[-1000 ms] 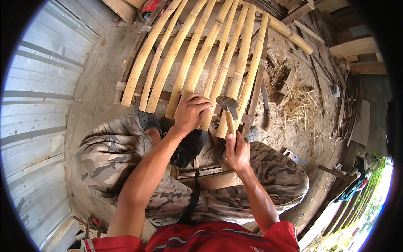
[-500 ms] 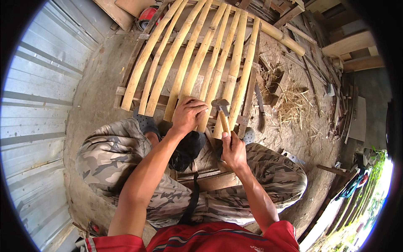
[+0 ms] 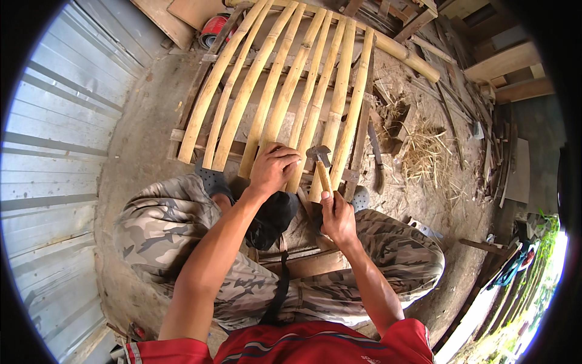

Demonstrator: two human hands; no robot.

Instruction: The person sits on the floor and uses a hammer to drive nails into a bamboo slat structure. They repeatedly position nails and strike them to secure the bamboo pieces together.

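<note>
My right hand (image 3: 338,219) is closed around the wooden handle of a hammer (image 3: 325,176). The hammer's dark metal head lies over the near ends of the bamboo slats, just right of my left hand (image 3: 274,171). That hand rests at the near end of a bamboo slat (image 3: 280,114), its fingers bent and drawn together; whatever they pinch, if anything, is too small or hidden to name. Several pale yellow slats run side by side away from me, laid across a dark wooden frame (image 3: 195,100).
A long-bladed knife (image 3: 376,159) lies right of the frame, near a heap of shavings (image 3: 424,148). A thick bamboo pole (image 3: 407,57) crosses the far end. Corrugated metal wall (image 3: 54,176) stands at left; a red can (image 3: 212,29) sits far left. A black cloth-like item (image 3: 271,219) lies between my legs.
The whole view has shifted slightly, with the slats appearing a little lower. Both hands and the hammer stay in nearly the same place.
</note>
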